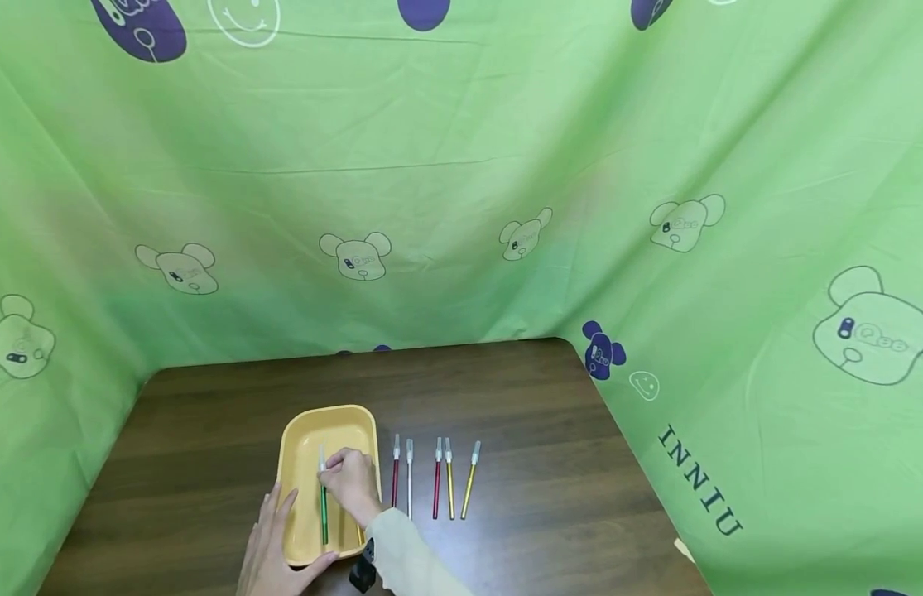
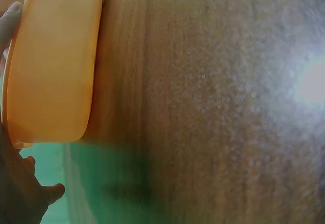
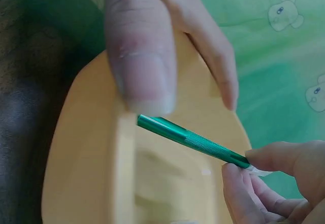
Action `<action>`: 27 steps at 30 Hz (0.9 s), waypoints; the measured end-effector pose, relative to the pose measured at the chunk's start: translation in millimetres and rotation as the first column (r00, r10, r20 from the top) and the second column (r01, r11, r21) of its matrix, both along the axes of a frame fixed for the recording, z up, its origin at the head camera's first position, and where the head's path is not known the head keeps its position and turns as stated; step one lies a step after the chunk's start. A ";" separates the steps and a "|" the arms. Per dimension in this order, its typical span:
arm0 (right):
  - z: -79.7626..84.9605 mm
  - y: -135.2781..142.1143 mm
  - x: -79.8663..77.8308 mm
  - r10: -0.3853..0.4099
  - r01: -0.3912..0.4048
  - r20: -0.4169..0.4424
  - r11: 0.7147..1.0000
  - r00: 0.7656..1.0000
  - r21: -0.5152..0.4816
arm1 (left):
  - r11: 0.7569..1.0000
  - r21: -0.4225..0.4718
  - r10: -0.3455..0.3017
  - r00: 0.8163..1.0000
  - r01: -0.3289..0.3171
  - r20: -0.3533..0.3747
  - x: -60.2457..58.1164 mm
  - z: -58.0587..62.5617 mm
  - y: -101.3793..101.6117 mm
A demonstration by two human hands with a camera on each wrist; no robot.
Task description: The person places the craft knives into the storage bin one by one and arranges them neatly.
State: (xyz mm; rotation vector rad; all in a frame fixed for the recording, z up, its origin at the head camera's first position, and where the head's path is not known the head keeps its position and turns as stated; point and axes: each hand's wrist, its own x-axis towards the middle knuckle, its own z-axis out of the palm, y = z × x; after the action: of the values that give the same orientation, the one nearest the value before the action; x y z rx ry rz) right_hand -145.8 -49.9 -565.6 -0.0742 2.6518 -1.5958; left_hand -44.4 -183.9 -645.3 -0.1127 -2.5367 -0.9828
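Observation:
A yellow tray (image 1: 366, 418) stands on the table. Over its inside, my right hand (image 1: 353, 480) pinches a green craft knife (image 1: 324, 517) near its clear cap; in the right wrist view thumb and fingertips meet at that end of the green barrel (image 3: 195, 141). My left hand (image 1: 271, 546) lies spread around the tray's near left corner, thumb at the near edge, fingers along the left side. The left wrist view has the tray's outer wall (image 2: 56, 61) between thumb and fingers. Partly hidden by my right forearm, a gold barrel (image 1: 360, 536) lies in the tray.
Right of the tray lie several capped craft knives: a red one (image 1: 395, 480), a silver one (image 1: 410, 488), another red one (image 1: 436, 488) and two gold ones (image 1: 450, 488), (image 1: 469, 492). A green printed cloth (image 1: 446, 290) encloses the brown wooden table (image 1: 550, 463).

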 end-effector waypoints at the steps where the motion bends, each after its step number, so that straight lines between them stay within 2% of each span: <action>1: -1.5 -0.4 -0.3 -0.006 0.006 0.002 1.000 1.000 0.006 | 1.000 0.000 -0.003 1.000 0.003 -0.009 -0.5 0.3 -0.1; 6: -11.3 -1.2 -2.1 -0.023 0.024 -0.019 0.999 1.000 0.049 | 1.000 -0.005 -0.010 0.999 0.010 -0.042 -2.9 2.1 -1.5; 14: -17.1 -0.1 3.8 -0.078 0.083 -0.039 0.984 0.996 0.160 | 1.000 0.005 -0.005 1.000 0.005 -0.025 -2.6 -0.4 -0.7; 21: -25.0 -2.2 7.9 -0.054 0.067 -0.068 0.979 0.996 0.193 | 1.000 0.002 0.002 0.999 -0.002 -0.034 -3.0 -1.7 -0.4; 27: -33.6 -3.7 9.5 -0.059 0.084 -0.119 0.972 0.991 0.221 | 1.000 0.000 -0.006 0.998 0.006 -0.059 -3.2 -2.2 -1.0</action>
State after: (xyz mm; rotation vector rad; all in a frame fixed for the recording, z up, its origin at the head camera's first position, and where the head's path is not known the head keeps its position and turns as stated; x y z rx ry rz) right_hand -136.3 -53.6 -599.3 -0.0621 2.9350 -1.3324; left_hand -47.6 -184.9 -647.5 -0.1469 -2.4837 -0.9678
